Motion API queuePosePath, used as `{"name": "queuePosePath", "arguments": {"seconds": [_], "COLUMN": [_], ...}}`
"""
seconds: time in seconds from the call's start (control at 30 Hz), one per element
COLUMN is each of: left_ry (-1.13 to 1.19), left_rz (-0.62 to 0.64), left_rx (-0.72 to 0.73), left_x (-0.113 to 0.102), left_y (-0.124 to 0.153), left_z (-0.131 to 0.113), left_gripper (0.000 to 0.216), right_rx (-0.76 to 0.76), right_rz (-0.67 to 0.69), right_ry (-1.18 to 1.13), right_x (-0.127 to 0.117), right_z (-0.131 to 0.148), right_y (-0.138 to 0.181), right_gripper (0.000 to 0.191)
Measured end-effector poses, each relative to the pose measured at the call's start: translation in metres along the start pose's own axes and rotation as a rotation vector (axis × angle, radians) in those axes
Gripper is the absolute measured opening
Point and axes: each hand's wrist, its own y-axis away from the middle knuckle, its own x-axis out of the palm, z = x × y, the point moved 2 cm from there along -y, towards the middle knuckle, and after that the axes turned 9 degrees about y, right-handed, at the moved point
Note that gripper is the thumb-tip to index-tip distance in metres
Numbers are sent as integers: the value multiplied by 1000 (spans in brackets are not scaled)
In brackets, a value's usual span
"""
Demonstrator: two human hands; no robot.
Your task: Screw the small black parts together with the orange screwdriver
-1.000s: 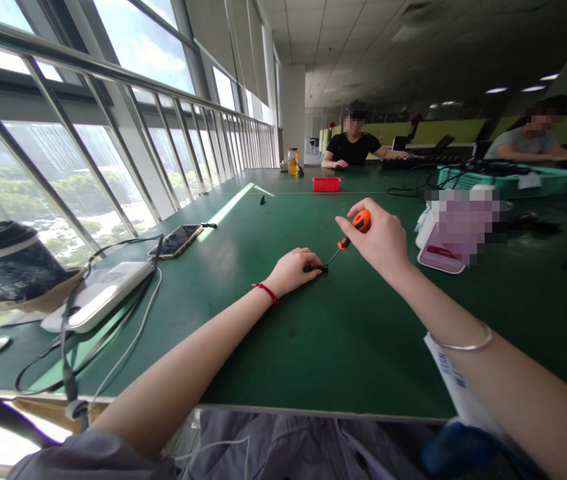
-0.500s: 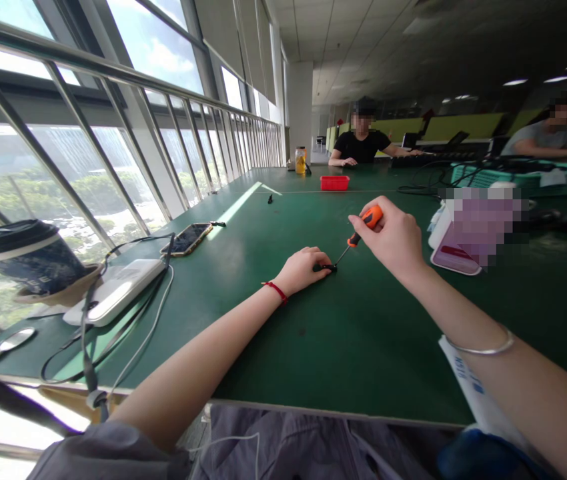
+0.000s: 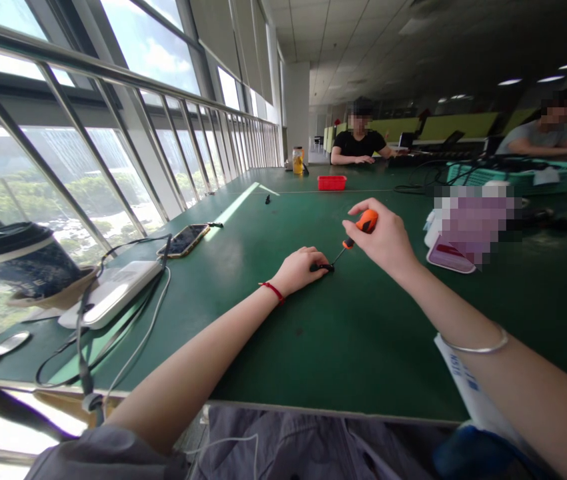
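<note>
My right hand [image 3: 383, 237] is closed round the orange handle of a small screwdriver [image 3: 358, 229], whose thin shaft slants down and left to a small black part [image 3: 324, 267] on the green table [image 3: 343, 333]. My left hand [image 3: 299, 269] rests on the table with its fingers curled over that black part, pinning it in place. The screwdriver tip meets the part just beyond my left fingertips. A red string circles my left wrist and a silver bangle my right forearm.
At the left lie a phone [image 3: 183, 240], a white power bank [image 3: 111, 293] with cables, a paper cup [image 3: 18, 260] and a spoon [image 3: 1, 347]. A pink blurred item [image 3: 456, 247] sits to the right. Farther off are a red tray [image 3: 332, 183], a jar [image 3: 297, 161], a teal basket [image 3: 518, 177] and two seated people.
The view shifted slightly. My right hand has turned a little on the screwdriver handle; my left hand stays on the black part.
</note>
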Motion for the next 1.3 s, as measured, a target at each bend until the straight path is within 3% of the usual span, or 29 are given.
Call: {"name": "queuePosePath", "arguments": {"seconds": [0.13, 0.3, 0.67, 0.8, 1.07, 1.3], "left_ry": [-5, -1, -9, -29, -57, -62], "left_rz": [-1, 0, -19, -40, -42, -54], "left_rx": [-6, 3, -1, 34, 40, 46], "left_x": [0, 0, 1, 0, 0, 0], "left_y": [0, 0, 1, 1, 1, 1], "left_z": [0, 0, -1, -2, -4, -4], "left_gripper": [15, 14, 13, 12, 11, 10], "right_rx": [48, 64, 23, 44, 3, -28], "right_rz": [-14, -49, 57, 11, -80, -53], "right_ry": [9, 41, -88, -92, 50, 84], "right_x": [-2, -3, -3, -3, -5, -3], "right_z": [2, 1, 5, 3, 7, 7], "right_y": [1, 1, 0, 0, 5, 6], "right_gripper": [34, 33, 19, 17, 35, 24]}}
